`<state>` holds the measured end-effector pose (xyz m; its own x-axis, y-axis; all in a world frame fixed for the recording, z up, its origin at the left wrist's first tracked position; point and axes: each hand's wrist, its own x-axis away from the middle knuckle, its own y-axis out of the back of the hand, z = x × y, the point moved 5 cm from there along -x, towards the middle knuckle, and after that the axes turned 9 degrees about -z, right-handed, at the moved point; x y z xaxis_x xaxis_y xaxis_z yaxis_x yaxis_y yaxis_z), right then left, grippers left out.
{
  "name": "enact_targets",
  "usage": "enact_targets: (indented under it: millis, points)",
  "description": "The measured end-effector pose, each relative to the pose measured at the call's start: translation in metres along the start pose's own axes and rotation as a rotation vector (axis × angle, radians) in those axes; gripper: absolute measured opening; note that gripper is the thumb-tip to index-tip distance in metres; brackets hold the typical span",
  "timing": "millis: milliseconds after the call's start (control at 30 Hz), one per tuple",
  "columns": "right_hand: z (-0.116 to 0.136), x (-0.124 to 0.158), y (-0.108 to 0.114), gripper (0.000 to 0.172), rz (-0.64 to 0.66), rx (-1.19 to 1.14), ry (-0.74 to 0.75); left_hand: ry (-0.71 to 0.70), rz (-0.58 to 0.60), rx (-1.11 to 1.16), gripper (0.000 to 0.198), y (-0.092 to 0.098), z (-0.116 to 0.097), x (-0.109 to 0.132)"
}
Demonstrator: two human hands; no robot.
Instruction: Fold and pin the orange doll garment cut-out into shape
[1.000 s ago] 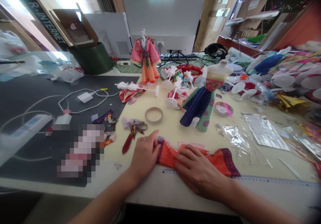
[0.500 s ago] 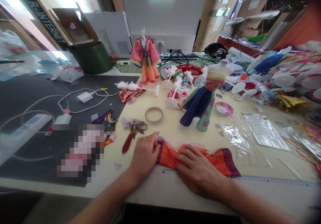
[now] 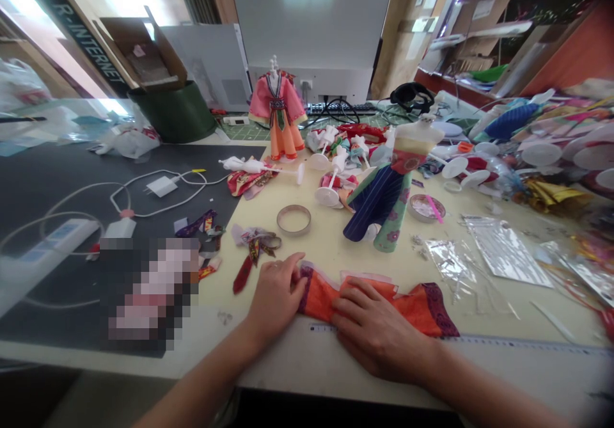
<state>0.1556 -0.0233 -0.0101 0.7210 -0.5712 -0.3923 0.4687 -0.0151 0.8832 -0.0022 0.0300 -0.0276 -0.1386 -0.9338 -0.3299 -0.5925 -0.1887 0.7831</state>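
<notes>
An orange doll garment (image 3: 412, 309) with purple patterned cuffs lies spread along the front of the table. At its left end, my left hand (image 3: 275, 293) has thumb and index finger closed on the purple edge. My right hand (image 3: 378, 329) rests on the middle of the cloth, fingers laid flat over it and hiding part of it. A ruler (image 3: 484, 343) runs along the garment's lower edge, its left end showing between my hands. Pale lining (image 3: 367, 279) shows at the garment's upper edge.
Behind the garment are a tape roll (image 3: 293, 221), a doll stand in a blue and green dress (image 3: 378, 204) and a small dish (image 3: 426, 208). Ribbon scraps (image 3: 256, 242) lie to the left. Plastic bags (image 3: 506, 249) and piled doll clothes are at the right.
My right hand has shifted very slightly left on the cloth. My left hand and the garment look nearly the same.
</notes>
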Motion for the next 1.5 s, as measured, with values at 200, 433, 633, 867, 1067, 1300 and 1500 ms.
enact_targets:
  millis: [200,433,633,867,1067,1300,1500]
  points:
    - [0.003,-0.001,0.000,0.019,0.029,-0.015,0.010,0.005,0.010,0.006,0.035,0.000,0.001,-0.002]
    - [0.003,-0.002,0.000,0.019,0.030,-0.018,0.009,-0.037,0.010,-0.053,0.015,0.002,-0.003,-0.001]
    - [0.003,-0.001,0.002,0.017,0.024,-0.051,-0.008,-0.109,0.020,-0.095,0.013,0.002,-0.006,0.001]
    - [-0.021,-0.014,0.015,0.018,-0.030,-0.002,-0.197,-0.349,-0.062,-0.315,0.019,0.009,-0.025,0.010]
    - [-0.047,-0.039,0.008,0.012,0.104,0.163,-0.350,-0.452,-0.103,-0.379,0.027,0.001,-0.031,0.024]
    - [-0.047,-0.048,-0.001,0.008,0.118,0.202,-0.394,-0.466,-0.104,-0.393,0.028,0.002,-0.034,0.029]
    - [-0.050,-0.046,-0.005,0.010,0.100,0.184,-0.422,-0.456,-0.102,-0.389,0.032,0.005,-0.038,0.029]
